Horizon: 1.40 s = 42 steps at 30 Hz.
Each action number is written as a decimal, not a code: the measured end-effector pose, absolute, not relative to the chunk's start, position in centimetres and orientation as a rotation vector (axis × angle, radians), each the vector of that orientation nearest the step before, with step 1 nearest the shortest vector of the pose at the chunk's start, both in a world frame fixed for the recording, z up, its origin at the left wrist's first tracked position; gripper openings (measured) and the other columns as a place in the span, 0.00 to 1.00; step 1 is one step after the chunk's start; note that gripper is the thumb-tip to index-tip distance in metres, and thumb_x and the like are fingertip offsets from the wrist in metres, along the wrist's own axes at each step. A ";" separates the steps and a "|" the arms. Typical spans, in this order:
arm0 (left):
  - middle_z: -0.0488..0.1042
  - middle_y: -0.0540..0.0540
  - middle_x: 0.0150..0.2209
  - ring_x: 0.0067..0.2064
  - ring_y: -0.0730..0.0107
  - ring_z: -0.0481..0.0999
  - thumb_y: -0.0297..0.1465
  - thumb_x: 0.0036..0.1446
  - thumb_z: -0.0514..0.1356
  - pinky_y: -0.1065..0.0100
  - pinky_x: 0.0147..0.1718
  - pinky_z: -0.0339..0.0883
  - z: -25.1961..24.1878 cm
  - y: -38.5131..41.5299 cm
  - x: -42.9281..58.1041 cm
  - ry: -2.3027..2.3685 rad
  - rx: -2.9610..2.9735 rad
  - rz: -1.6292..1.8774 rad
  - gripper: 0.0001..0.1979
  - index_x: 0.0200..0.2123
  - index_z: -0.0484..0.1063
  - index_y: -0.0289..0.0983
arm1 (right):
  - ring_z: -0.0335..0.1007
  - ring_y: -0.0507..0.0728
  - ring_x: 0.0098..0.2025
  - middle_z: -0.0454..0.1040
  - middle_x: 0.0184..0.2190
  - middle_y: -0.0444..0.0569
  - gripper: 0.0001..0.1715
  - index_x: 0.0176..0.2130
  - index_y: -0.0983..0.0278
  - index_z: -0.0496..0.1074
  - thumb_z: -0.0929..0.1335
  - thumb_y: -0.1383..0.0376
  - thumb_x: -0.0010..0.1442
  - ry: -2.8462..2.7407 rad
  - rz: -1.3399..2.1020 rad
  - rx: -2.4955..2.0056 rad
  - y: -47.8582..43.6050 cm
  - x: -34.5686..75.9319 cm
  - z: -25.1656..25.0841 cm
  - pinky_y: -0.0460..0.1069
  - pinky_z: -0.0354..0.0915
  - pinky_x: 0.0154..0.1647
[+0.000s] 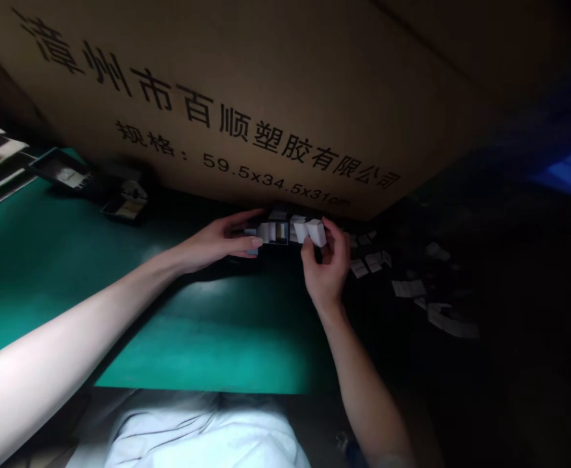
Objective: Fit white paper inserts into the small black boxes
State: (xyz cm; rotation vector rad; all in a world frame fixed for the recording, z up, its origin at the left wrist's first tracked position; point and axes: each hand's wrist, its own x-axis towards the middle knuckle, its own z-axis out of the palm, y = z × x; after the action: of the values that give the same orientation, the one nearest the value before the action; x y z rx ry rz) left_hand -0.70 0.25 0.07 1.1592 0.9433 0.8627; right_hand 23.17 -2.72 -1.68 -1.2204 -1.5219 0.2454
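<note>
My left hand (234,235) is closed around the left end of a small dark open box (280,233), its thumb along the near side. Pale material shows inside the box. Just to the right, my right hand (328,255) pinches a small white folded piece (316,232) between thumb and fingers. Beside that piece, on its left, stands another white piece (299,229). Whether these white pieces touch the dark box is hard to make out. Both hands are over the far part of the green work surface (207,344), close to a carton.
A big printed cardboard carton (246,84) rises behind the hands. At the left stand two dark open boxes, one farther left (63,172) and one nearer (126,203). Several white pieces (409,288) lie scattered in shadow on the right. The table's front edge (202,391) faces my lap.
</note>
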 end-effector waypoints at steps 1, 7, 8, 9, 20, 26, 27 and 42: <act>0.75 0.37 0.67 0.65 0.42 0.77 0.42 0.50 0.78 0.47 0.61 0.76 0.0 0.3 -0.7 0.948 1.188 0.870 0.47 0.72 0.68 0.47 | 0.75 0.63 0.56 0.70 0.56 0.56 0.27 0.65 0.52 0.66 0.67 0.60 0.69 -1.515 0.246 -1.210 -2.8 23.0 -1.6 0.61 0.77 0.55; 0.70 0.38 0.71 0.73 0.42 0.65 0.44 0.50 0.77 0.49 0.72 0.60 0.2 0.3 -0.6 0.953 1.360 0.876 0.49 0.72 0.66 0.42 | 0.76 0.61 0.54 0.71 0.54 0.55 0.22 0.62 0.53 0.65 0.68 0.61 0.70 -1.563 0.267 -1.144 -3.4 21.2 -1.9 0.57 0.80 0.49; 0.70 0.37 0.71 0.73 0.42 0.64 0.44 0.50 0.77 0.49 0.72 0.60 0.3 0.3 -0.5 0.958 1.376 0.871 0.49 0.72 0.67 0.42 | 0.76 0.61 0.54 0.70 0.54 0.55 0.21 0.60 0.53 0.65 0.68 0.61 0.70 -1.571 0.286 -1.128 -3.3 20.9 -2.0 0.57 0.80 0.50; 0.70 0.37 0.71 0.73 0.41 0.65 0.44 0.49 0.77 0.48 0.71 0.60 0.4 0.2 -0.4 0.966 1.389 0.866 0.48 0.72 0.67 0.42 | 0.76 0.61 0.54 0.70 0.54 0.55 0.18 0.58 0.54 0.65 0.68 0.61 0.70 -1.576 0.297 -1.118 -3.3 20.7 -2.2 0.57 0.80 0.50; 0.76 0.38 0.62 0.63 0.41 0.75 0.43 0.44 0.79 0.50 0.59 0.75 -0.1 0.2 -0.5 1.032 1.439 0.801 0.49 0.68 0.66 0.44 | 0.76 0.59 0.47 0.74 0.43 0.50 0.09 0.48 0.55 0.69 0.67 0.68 0.71 -1.664 0.043 -1.054 -2.5 20.0 -1.8 0.57 0.77 0.50; 0.75 0.37 0.62 0.64 0.43 0.74 0.41 0.44 0.79 0.49 0.61 0.72 -0.6 0.4 -0.4 1.007 1.448 0.814 0.48 0.67 0.66 0.43 | 0.77 0.56 0.45 0.75 0.42 0.50 0.09 0.49 0.58 0.71 0.69 0.70 0.71 -1.677 -0.113 -0.949 -2.1 20.1 -1.9 0.53 0.78 0.46; 0.75 0.37 0.62 0.64 0.43 0.74 0.41 0.44 0.79 0.49 0.61 0.72 -0.7 0.4 -0.4 1.002 1.452 0.809 0.48 0.67 0.66 0.43 | 0.77 0.56 0.45 0.75 0.42 0.50 0.10 0.49 0.58 0.71 0.69 0.70 0.70 -1.674 -0.099 -0.929 -2.1 20.0 -2.0 0.53 0.78 0.46; 0.77 0.38 0.56 0.57 0.47 0.78 0.42 0.45 0.79 0.55 0.49 0.76 -1.0 0.4 -0.4 1.008 1.511 0.805 0.47 0.65 0.64 0.41 | 0.77 0.59 0.48 0.77 0.44 0.53 0.13 0.55 0.57 0.75 0.68 0.67 0.72 -1.711 -0.033 -1.026 -2.1 19.7 -2.8 0.57 0.78 0.52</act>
State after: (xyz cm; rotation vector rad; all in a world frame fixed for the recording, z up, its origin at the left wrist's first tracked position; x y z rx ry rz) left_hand -0.37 0.43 -0.96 1.5110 1.0075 0.8047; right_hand 19.73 -2.09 -2.77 -1.0256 -1.7107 -0.0331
